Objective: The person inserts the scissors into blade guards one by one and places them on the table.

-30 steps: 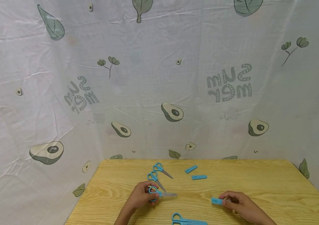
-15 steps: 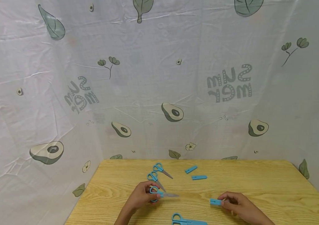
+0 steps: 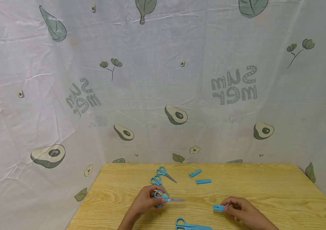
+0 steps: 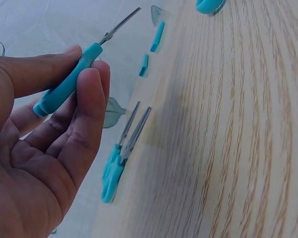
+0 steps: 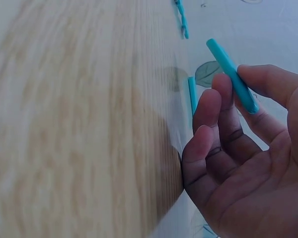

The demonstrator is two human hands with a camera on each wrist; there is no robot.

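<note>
In the head view my left hand [image 3: 145,202] pinches a pair of scissors [image 3: 177,200] by its blue handles, the bare blades pointing right. The left wrist view has the scissors' handle [image 4: 69,85] between thumb and fingers, raised off the wood. Across from it, my right hand [image 3: 243,209] pinches a blue scissors cover [image 3: 218,207] whose slotted end faces the blades, with a gap between them. The right wrist view also shows this cover [image 5: 232,74], held between thumb and fingertips above the table.
Two uncovered pairs of scissors [image 3: 162,171] lie on the wooden table [image 3: 266,182] behind my left hand. Two loose blue covers [image 3: 203,181] lie right of them. A covered pair of scissors [image 3: 193,226] is at the front edge of the view. A printed cloth [image 3: 151,80] hangs behind.
My left hand has moved slightly right with the scissors. My right hand has come slightly left with the cover, so the gap between blades and cover is smaller.
</note>
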